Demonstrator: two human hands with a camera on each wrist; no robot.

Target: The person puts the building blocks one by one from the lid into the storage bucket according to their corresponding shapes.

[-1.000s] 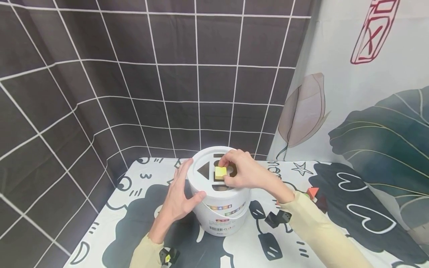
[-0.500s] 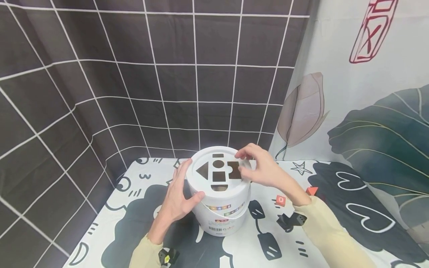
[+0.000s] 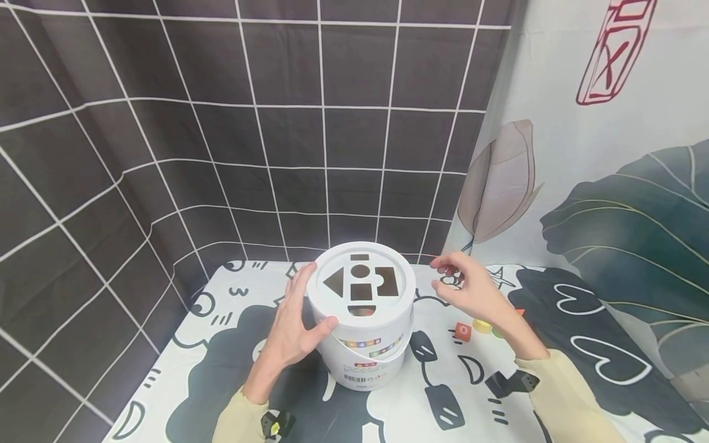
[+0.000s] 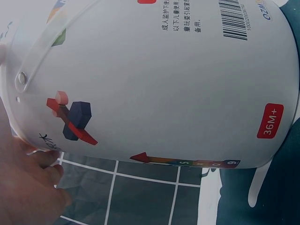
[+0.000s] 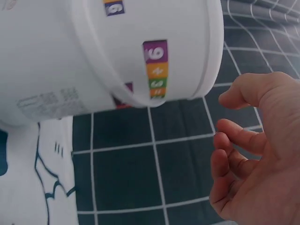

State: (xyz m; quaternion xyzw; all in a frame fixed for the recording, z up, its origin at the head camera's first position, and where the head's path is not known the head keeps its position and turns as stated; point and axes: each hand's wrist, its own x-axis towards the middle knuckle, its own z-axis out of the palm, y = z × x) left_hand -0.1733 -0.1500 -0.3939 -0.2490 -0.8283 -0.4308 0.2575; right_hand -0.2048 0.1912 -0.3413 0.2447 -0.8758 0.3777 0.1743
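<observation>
Left hand: the left hand (image 3: pixel 292 326) is laid against the left side of the bucket (image 3: pixel 362 344); the fingers are spread up the wall, the thumb is hooked round the front under the lid (image 3: pixel 360 284), so the bucket is gripped.
Bucket: a white tub, set upright on the table (image 3: pixel 221 344) near the middle, between the two hands; its printed wall (image 4: pixel 154 79) fills the left wrist view.
Lid: shaped holes are cut in it, among them a triangle, a circle and a square.
Right hand: the right hand (image 3: pixel 471 292) is held in the air just right of the lid, apart from it; the fingers (image 5: pixel 234 136) are loosely curled and nothing is held.
Blocks: a red block (image 3: pixel 463 331) and a yellow block (image 3: pixel 482 325) lie on the table below the right hand.
</observation>
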